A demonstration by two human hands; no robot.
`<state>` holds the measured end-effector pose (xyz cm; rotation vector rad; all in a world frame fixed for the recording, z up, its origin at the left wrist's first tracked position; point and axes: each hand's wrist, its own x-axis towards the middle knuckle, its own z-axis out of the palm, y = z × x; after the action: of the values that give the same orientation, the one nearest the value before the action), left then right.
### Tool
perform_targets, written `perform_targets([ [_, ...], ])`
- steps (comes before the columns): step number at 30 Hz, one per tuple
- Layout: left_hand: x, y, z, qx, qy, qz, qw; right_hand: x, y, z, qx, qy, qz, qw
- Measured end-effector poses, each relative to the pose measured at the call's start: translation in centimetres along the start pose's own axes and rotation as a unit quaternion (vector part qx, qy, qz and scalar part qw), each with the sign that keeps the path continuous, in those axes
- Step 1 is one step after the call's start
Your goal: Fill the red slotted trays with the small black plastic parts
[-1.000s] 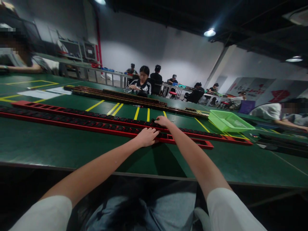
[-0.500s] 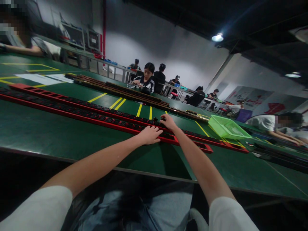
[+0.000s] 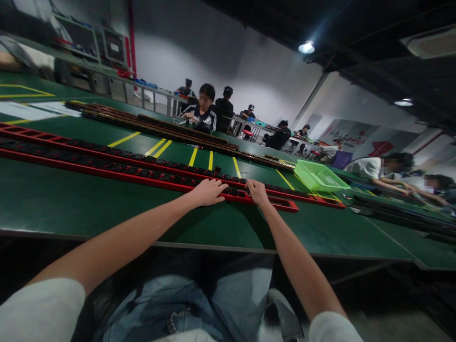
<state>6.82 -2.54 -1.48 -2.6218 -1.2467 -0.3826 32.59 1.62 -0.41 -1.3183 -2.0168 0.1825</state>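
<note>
Two long red frames (image 3: 285,205) lie side by side across the table, with small black square parts (image 3: 166,177) in their slots. My left hand (image 3: 210,192) rests on the near frame, fingers spread over the black parts. Close to its right, my right hand (image 3: 258,192) is at the same frame, near its right end, with thumb and fingers closed in a pinch. What it pinches is mostly hidden; a small dark bit shows at the fingertips. The far frame (image 3: 331,203) runs just behind both hands.
Long stacked brown strips (image 3: 171,129) lie behind the frames. A light-green basket (image 3: 317,175) stands to the right on the green table (image 3: 117,202), which has yellow tape lines. Black strips (image 3: 392,216) lie farther right. Other people sit at tables around.
My right hand has come down from above the far frame to the near frame. My left hand stays on the near frame. The camera view has turned a little to the right.
</note>
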Motion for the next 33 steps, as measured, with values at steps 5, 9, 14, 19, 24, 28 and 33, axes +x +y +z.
perform_targets([
  [5,-0.2,0.2,0.1,0.013,0.006,-0.003,1.000,0.2,-1.2,0.7,-0.032,0.004,-0.032,0.999],
  [9,-0.2,0.3,0.2,0.020,0.011,-0.003,1.000,0.0,-1.8,1.1,-0.081,-0.015,-0.056,0.995],
  [14,-0.2,0.3,0.2,0.021,0.013,-0.001,1.000,-0.2,-2.3,1.3,-0.112,-0.040,-0.052,0.992],
  [19,-0.2,0.2,0.2,0.016,0.011,-0.003,1.000,-0.5,-2.8,0.6,-0.115,-0.070,-0.061,0.989],
  [24,-0.1,0.2,0.1,0.011,0.006,-0.006,1.000,-0.5,-2.7,0.3,-0.135,-0.066,-0.047,0.988],
  [28,-0.1,0.2,0.0,0.001,0.003,-0.007,1.000,-0.4,-2.2,0.2,-0.124,-0.064,-0.035,0.990],
  [33,-0.1,0.2,-0.1,-0.006,0.000,-0.006,1.000,-0.3,-1.0,0.3,-0.086,-0.050,-0.002,0.995],
])
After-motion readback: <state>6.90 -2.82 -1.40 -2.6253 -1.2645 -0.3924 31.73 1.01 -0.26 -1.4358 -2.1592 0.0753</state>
